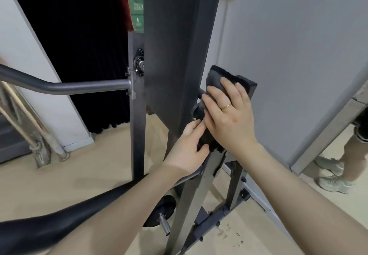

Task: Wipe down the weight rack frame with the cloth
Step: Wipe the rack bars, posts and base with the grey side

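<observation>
Grey wall [288, 55] stands just beyond the right hand [229, 115], its straight fingers pressing the cloth [216, 79] against the rack frame [173, 65]; the left hand [189, 147] pinches the cloth's lower edge.

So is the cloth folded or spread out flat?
Bunched, not flat: the cloth is humped and creased under the right hand, and the left hand grips its lower end.

— What is being pressed against the grey frame [175, 55]?
— A dark cloth [216, 77] is being held flat there by the right hand [229, 115], fingers spread.
— And lower down?
— The cloth's lower end is being pinched by the left hand [189, 145], just above a slanted strut [191, 205].
</observation>
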`<state>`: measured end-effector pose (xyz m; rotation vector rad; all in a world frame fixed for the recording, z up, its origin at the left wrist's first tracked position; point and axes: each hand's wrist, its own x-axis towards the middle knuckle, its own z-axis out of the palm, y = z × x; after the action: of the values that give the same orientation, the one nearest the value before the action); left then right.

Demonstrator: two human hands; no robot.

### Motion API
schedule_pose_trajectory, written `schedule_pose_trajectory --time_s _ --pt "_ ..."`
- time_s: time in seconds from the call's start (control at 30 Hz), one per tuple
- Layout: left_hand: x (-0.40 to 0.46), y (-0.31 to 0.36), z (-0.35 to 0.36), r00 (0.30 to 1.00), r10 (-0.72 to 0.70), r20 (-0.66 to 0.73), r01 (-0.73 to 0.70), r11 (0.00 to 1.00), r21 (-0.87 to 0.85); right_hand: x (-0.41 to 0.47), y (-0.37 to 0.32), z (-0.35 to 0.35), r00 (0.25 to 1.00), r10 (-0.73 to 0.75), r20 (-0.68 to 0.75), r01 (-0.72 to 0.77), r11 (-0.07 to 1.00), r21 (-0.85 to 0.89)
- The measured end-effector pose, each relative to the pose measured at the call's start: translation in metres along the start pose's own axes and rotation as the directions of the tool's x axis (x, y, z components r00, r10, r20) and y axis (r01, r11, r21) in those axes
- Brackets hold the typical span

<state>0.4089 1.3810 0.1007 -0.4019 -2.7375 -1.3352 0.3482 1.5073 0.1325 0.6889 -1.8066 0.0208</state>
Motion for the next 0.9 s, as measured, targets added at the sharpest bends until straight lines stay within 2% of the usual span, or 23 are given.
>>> schedule_pose_trajectory --time_s 0.07,0.13,0.23,0.33,0.37,0.43,0.5,0.57,0.7,0.77,0.9 --pt "-0.003 -0.001 0.001 1.000 0.022 0.014 -0.022 1.000 0.011 -0.003 0.005 -0.007 0.995 -0.082 0.052 0.083 0.997 -0.009" --pt "-0.002 -0.006 0.001 0.999 0.037 0.016 -0.037 0.999 -0.009 0.010 0.017 -0.011 0.992 -0.113 0.051 0.108 0.991 0.084" --pt "0.001 -0.011 0.000 0.999 0.046 -0.027 -0.047 0.998 -0.033 0.033 0.025 -0.014 0.999 -0.007 0.043 -0.006 0.957 0.290" --pt "0.004 -0.009 0.004 0.979 0.114 -0.172 -0.118 0.993 -0.012 0.039 0.030 -0.015 0.995 -0.014 0.103 -0.027 0.920 0.390" --pt "0.006 -0.007 0.005 0.958 0.154 -0.241 -0.156 0.988 0.008 0.042 0.035 -0.018 0.988 0.001 0.156 -0.076 0.878 0.473" --pt "0.010 -0.001 0.011 0.915 0.201 -0.349 -0.205 0.978 0.026 0.047 0.050 -0.022 0.942 0.132 0.308 -0.308 0.703 0.641" --pt "0.017 0.007 0.019 0.895 0.207 -0.396 -0.220 0.975 0.015 0.044 0.066 -0.021 0.878 0.287 0.383 -0.479 0.527 0.702" --pt "0.023 0.016 0.028 0.881 0.192 -0.432 -0.208 0.978 0.011 0.032 0.079 -0.016 0.804 0.405 0.435 -0.581 0.384 0.717" --pt "0.032 0.021 0.047 0.825 0.201 -0.528 -0.164 0.979 0.118 0.009 0.083 -0.005 0.712 0.499 0.493 -0.613 0.100 0.784" --pt "0.033 0.018 0.052 0.804 0.221 -0.553 -0.133 0.972 0.195 -0.003 0.076 -0.002 0.704 0.514 0.490 -0.591 0.042 0.806" --pt "0.028 0.020 0.065 0.770 0.115 -0.627 -0.018 0.987 0.159 -0.032 0.067 0.003 0.733 0.439 0.519 -0.575 -0.008 0.818"
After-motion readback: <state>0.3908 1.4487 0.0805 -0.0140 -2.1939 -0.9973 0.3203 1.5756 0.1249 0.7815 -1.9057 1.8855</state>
